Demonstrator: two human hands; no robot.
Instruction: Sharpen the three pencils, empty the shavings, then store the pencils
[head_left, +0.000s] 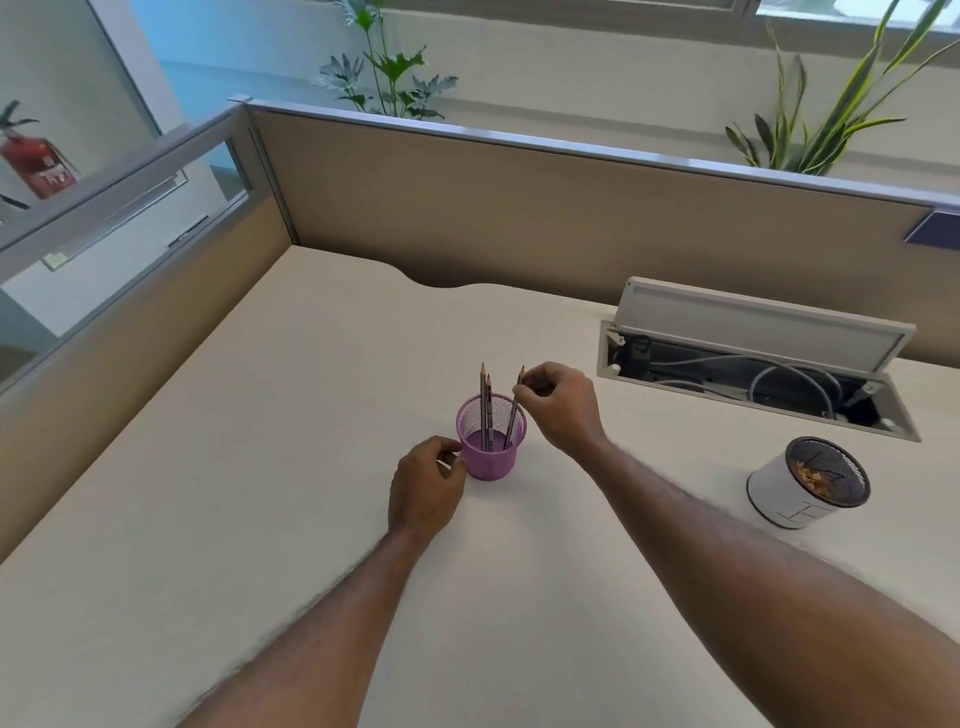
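The right hand pinches a pencil near its tip. Below the fingers, the pencil leans in the purple mesh cup, gripped at its side by the left hand. Two more pencils stand inside. Well right of both hands, a white bin holds shavings.

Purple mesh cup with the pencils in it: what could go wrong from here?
1. The right hand pinches the leaning pencil near its tip; a sideways tug might tip the purple cup, though the left hand steadies it.
2. The white shavings container sits by the right forearm; drawing back could knock it over.
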